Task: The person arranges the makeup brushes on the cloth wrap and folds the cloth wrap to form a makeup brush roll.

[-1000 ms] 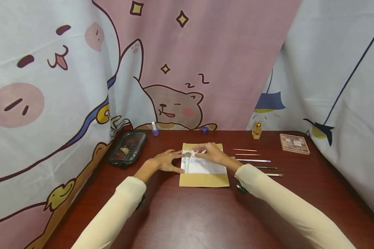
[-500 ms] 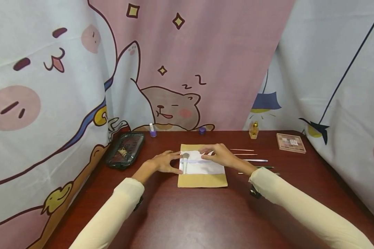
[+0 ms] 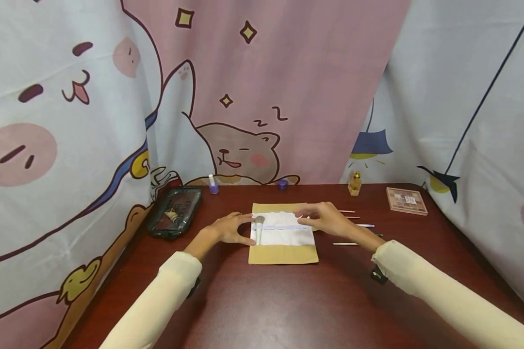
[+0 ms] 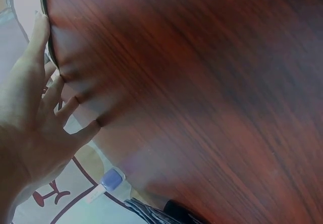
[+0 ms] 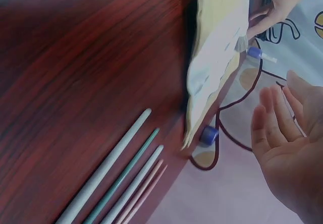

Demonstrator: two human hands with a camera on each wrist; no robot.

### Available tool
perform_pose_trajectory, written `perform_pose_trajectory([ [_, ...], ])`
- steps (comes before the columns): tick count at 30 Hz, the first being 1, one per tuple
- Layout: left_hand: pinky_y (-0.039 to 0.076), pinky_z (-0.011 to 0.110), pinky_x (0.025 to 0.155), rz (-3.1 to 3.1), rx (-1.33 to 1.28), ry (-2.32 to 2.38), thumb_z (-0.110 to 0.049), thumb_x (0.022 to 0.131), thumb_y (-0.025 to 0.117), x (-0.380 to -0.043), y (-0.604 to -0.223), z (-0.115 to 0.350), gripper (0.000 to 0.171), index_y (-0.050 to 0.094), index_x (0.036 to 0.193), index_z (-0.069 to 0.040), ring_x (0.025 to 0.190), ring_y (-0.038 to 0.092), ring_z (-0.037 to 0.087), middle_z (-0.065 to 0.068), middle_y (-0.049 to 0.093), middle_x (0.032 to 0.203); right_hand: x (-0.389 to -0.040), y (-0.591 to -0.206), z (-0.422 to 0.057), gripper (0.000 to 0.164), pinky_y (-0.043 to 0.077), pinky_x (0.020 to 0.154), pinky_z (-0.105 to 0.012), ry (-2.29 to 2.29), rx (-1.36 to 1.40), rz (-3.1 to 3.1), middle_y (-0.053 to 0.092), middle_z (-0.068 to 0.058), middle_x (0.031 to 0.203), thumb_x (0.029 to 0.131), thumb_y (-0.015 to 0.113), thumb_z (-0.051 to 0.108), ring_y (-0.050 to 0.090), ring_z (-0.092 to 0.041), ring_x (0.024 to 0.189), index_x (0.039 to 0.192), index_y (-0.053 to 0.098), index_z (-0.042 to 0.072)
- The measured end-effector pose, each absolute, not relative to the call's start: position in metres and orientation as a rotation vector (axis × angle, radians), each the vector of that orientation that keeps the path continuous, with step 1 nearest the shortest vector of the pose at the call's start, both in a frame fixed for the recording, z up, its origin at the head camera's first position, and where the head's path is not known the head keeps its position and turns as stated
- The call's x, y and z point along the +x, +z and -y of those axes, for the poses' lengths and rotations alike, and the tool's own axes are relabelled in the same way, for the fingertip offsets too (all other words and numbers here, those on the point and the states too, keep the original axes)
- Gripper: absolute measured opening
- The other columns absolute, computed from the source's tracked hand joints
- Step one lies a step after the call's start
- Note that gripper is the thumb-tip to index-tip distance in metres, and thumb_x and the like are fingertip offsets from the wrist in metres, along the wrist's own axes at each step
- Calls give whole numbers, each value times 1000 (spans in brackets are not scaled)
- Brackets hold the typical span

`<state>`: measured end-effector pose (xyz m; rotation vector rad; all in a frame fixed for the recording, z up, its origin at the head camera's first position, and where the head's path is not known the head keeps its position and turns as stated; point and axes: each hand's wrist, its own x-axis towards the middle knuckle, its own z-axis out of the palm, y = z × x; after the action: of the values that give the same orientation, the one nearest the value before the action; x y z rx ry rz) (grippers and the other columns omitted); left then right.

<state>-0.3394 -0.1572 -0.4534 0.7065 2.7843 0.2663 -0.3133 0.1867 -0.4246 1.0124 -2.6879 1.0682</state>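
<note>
A tan and white cloth roll (image 3: 284,254) lies spread on the table, with a pale-handled makeup brush (image 3: 259,230) upright along its left end. My left hand (image 3: 230,229) rests at the cloth's left edge with fingers and thumb spread; in the left wrist view its fingertips (image 4: 87,128) touch the table and the edge. Above the cloth's right part hovers my right hand (image 3: 325,218), holding nothing, its fingers loosely extended in the right wrist view. Several slim brushes (image 5: 113,158) lie in a row right of the cloth, partly hidden by the right forearm in the head view.
A black-edged clear pouch (image 3: 174,213) with a small item inside lies at the left. Along the back stand a purple nail polish bottle (image 3: 213,184), a small purple jar (image 3: 282,184) and a gold perfume bottle (image 3: 354,184). An eyeshadow palette (image 3: 406,201) lies back right.
My right hand has moved rightward across the cloth, from near the brush toward the right edge. The left hand and the brush have stayed in place on the cloth.
</note>
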Motion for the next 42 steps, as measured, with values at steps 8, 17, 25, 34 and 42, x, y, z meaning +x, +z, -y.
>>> perform_pose_trajectory([
  [8, 36, 63, 113, -2787, 706, 250, -70, 83, 75, -340, -455, 158, 92, 44, 159, -29, 154, 30, 29, -1, 35, 167, -302, -432, -231, 23, 59, 88, -50, 1063, 911, 2731, 78, -5, 112, 96, 78, 18, 75, -21, 102, 118, 78, 12],
  [17, 35, 64, 114, -2791, 687, 243, -72, 82, 74, -340, -455, 157, 93, 43, 160, -31, 154, 29, 30, -1, 35, 167, -293, -442, -280, 26, 60, 78, -43, 927, 836, 2716, 80, -2, 104, 93, 81, 20, 74, -14, 93, 116, 79, 8],
  [25, 34, 64, 115, -2792, 673, 222, -73, 82, 73, -342, -455, 156, 94, 42, 160, -33, 155, 27, 28, -3, 34, 168, -284, -449, -319, 22, 56, 71, -33, 852, 780, 2741, 79, 7, 99, 92, 81, 24, 70, -5, 87, 112, 81, 13],
  [34, 33, 66, 114, -2791, 683, 254, -70, 82, 75, -339, -452, 156, 93, 43, 160, -30, 154, 29, 30, 1, 35, 167, -274, -459, -364, 25, 52, 70, -25, 801, 666, 2789, 79, 8, 99, 88, 85, 28, 70, -3, 90, 111, 81, 19],
  [42, 33, 65, 115, -2785, 673, 264, -71, 82, 74, -341, -452, 156, 94, 42, 160, -30, 154, 29, 30, 3, 35, 167, -270, -465, -393, 26, 50, 68, -23, 754, 602, 2841, 79, 6, 98, 85, 88, 31, 68, -2, 86, 108, 82, 20],
])
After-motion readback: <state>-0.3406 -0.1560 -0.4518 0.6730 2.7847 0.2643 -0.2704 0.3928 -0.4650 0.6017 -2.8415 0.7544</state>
